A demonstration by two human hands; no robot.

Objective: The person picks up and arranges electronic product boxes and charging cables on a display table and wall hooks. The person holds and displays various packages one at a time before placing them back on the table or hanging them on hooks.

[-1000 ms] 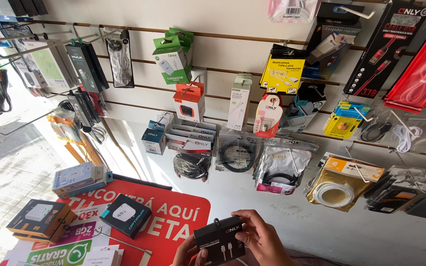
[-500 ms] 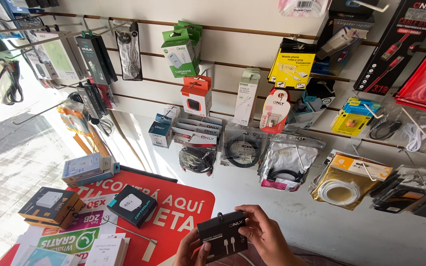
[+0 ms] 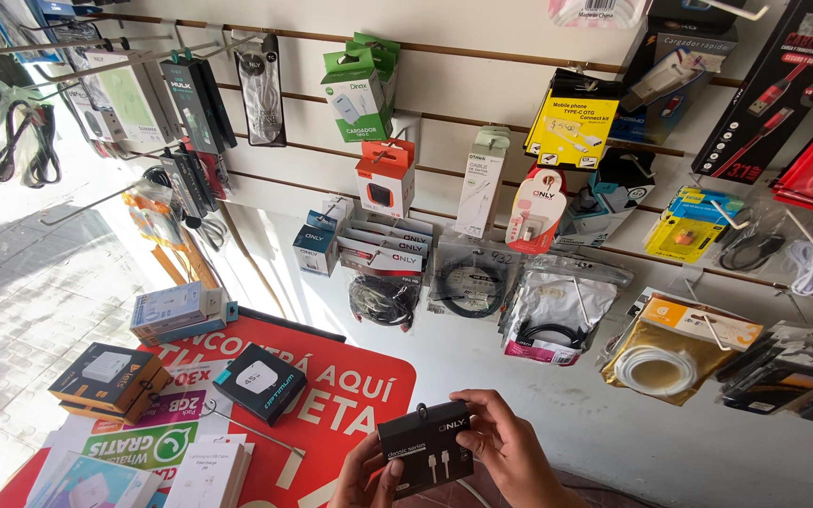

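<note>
both hands hold one small black box (image 3: 425,450) low in the view, above the near edge of the counter (image 3: 557,376). left grip (image 3: 369,473) pinches the box's lower left corner, thumb on the front face and fingers curled behind. right grip (image 3: 505,440) wraps the box's right end, fingers bent over its top right corner and thumb hidden behind it. the box is tilted, its right end higher, its front showing a white cable picture and a hang tab at the top edge.

a red mat (image 3: 350,414) with white lettering lies on the counter just left of the hands. on it sits a dark charger box (image 3: 259,381) with a white round mark, lying flat and turned askew. further left are an orange and black box (image 3: 105,376) on a stack and a white and blue box (image 3: 176,310) behind it. paper leaflets (image 3: 143,452) lie at the near left corner.

behind the counter a slatted wall (image 3: 482,75) carries hooks full of packaged goods: a green charger box (image 3: 355,89), an orange box (image 3: 385,177), a yellow cable pack (image 3: 571,127), bagged black cables (image 3: 470,282) and a gold bag with a white cable (image 3: 675,353), all well apart from the hands.
</note>
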